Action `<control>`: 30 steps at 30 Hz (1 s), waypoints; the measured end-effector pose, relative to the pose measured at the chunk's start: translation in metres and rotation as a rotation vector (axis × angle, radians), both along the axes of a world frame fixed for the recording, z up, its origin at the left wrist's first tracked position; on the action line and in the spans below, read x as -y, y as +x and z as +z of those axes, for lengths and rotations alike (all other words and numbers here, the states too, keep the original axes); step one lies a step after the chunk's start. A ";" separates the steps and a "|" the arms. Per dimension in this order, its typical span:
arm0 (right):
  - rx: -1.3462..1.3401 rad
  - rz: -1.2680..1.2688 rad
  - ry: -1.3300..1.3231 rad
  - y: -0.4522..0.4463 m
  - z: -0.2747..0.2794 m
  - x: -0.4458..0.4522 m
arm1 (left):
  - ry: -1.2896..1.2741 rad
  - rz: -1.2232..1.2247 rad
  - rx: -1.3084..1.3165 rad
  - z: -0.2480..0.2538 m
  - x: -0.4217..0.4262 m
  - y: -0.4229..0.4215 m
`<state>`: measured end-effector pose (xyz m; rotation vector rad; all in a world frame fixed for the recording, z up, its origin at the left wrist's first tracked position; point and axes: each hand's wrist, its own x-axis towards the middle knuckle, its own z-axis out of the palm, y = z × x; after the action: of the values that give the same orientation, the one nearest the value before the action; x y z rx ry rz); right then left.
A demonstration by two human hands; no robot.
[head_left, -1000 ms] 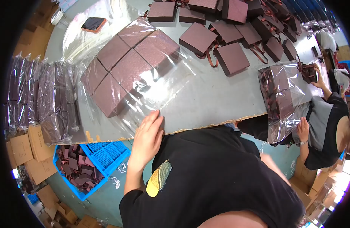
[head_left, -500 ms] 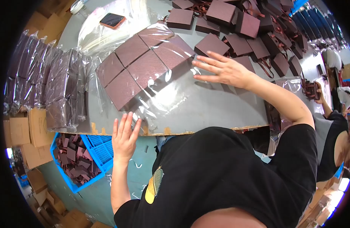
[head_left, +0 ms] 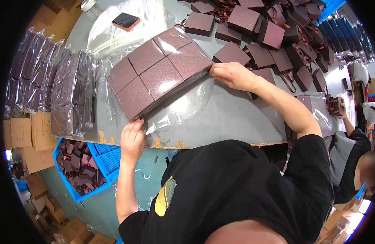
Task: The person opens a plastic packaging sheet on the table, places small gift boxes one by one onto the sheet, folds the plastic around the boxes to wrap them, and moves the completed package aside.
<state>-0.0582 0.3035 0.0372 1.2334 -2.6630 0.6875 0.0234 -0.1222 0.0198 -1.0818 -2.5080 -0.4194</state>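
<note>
A block of several dark brown boxes (head_left: pixel 158 77) lies in rows on the grey table, inside a clear plastic bag (head_left: pixel 197 99). Loose film spreads from the side nearest me. At the block's right corner, my right hand (head_left: pixel 235 76) is closed, pinching the film. My left hand (head_left: pixel 132 141) is closed too, its fingertips on the film at the near left corner, by the table edge. Exactly how much film each hand grips is hidden by the fingers.
Loose brown boxes with ribbons (head_left: pixel 273 34) are heaped at the back right. Bagged stacks (head_left: pixel 67 89) stand at the left. A phone (head_left: pixel 126 21) lies on clear bags. Below is a blue crate (head_left: pixel 78 199) of small brown pieces. A co-worker (head_left: pixel 346 162) is at the right.
Both hands were spread open against the bag; now their fingers are closed at its corners. The near-side film has shifted and looks pulled outward.
</note>
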 end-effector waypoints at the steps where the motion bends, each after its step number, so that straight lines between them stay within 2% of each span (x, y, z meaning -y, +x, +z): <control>1: 0.037 -0.024 -0.032 -0.001 -0.001 0.000 | 0.036 0.025 0.012 0.000 0.001 0.001; 3: 0.078 -0.060 -0.127 -0.002 -0.001 0.000 | 0.176 0.056 0.064 0.003 0.004 -0.001; 9: 0.095 -0.205 -0.527 0.010 -0.007 0.008 | 0.372 0.081 0.178 0.013 0.009 -0.001; 12: 0.129 -0.320 -0.718 0.021 -0.003 0.019 | 0.340 0.106 0.041 0.034 0.012 -0.005; 14: 0.091 -0.361 -0.801 0.026 0.008 0.027 | 0.442 0.175 0.064 0.036 0.017 -0.004; 15: -0.017 -0.319 -0.752 0.026 0.015 0.028 | 0.472 0.184 0.067 0.041 0.017 -0.006; 18: -0.043 -0.296 -0.774 0.025 0.020 0.036 | 0.554 0.180 0.145 0.050 0.016 -0.011; 20: -0.165 -0.331 -0.665 0.025 0.021 0.032 | 0.605 0.176 0.136 0.047 0.014 -0.014; 21: -0.223 -0.345 -0.607 0.024 0.021 0.030 | 0.732 0.190 0.195 0.043 0.012 -0.015; 23: -0.205 -0.387 -0.707 0.018 0.013 0.033 | 0.984 0.220 0.313 0.031 0.009 -0.017; 24: -0.194 -0.407 -0.758 0.016 0.011 0.038 | 1.026 0.230 0.301 0.026 0.010 -0.019; 26: 0.038 -0.431 -1.033 0.017 0.010 0.048 | 1.109 0.248 0.275 0.016 0.009 -0.027; 27: 0.158 -0.439 -1.166 0.017 0.010 0.054 | 1.130 0.263 0.217 0.014 0.005 -0.030; 30: 0.114 -0.494 -1.272 0.014 0.010 0.064 | 1.159 0.282 0.034 0.014 -0.012 -0.036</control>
<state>-0.0445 0.2391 0.0472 0.1754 -1.7192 1.8665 -0.0127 -0.1097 0.0343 -0.2429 -1.8216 -1.5157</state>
